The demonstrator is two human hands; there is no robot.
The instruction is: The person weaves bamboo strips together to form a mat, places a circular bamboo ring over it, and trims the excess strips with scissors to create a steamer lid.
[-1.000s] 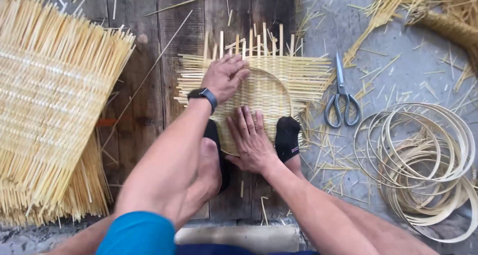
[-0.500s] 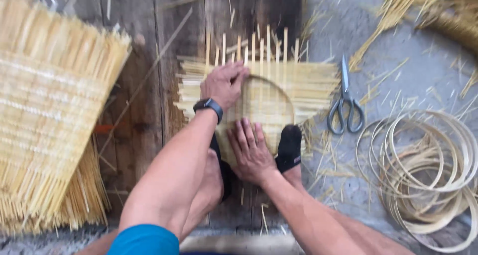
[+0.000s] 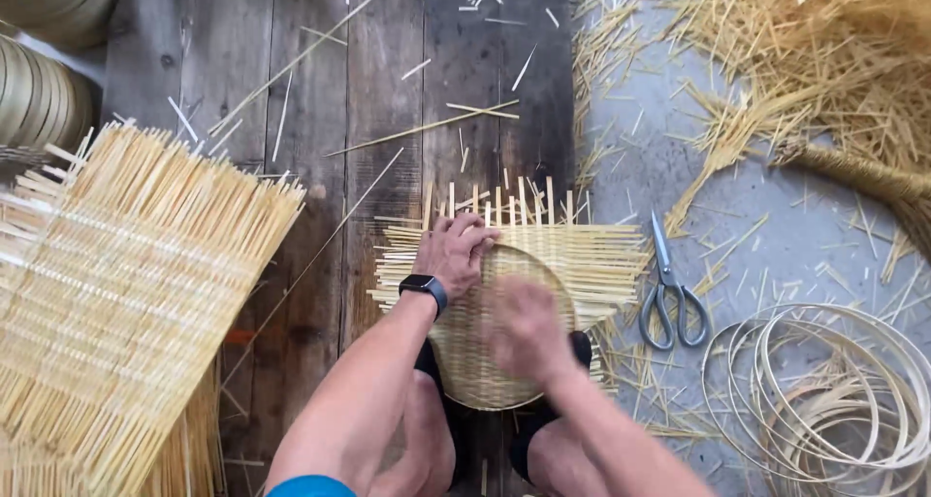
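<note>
The left hand, a black watch on its wrist, lay palm down with fingers curled over the far rim of a round, pale woven bamboo tray, pressing it rather than clasping it. The right hand was blurred over the tray's middle; whether it was flat or gripping anything could not be told. The tray sat on a square mat of split bamboo strips whose loose ends stuck out past the rim, the whole on dark wooden planks between the person's feet.

Held by pressure alone, the tray might well have slid off centre on the mat, leaving the weave skewed. The stiff strip ends beside the left fingers could probably have pricked or splintered. Steel scissors lay just right of the mat, near the right forearm, a likely snag. Coiled bamboo hoops and a larger woven mat lay well apart.
</note>
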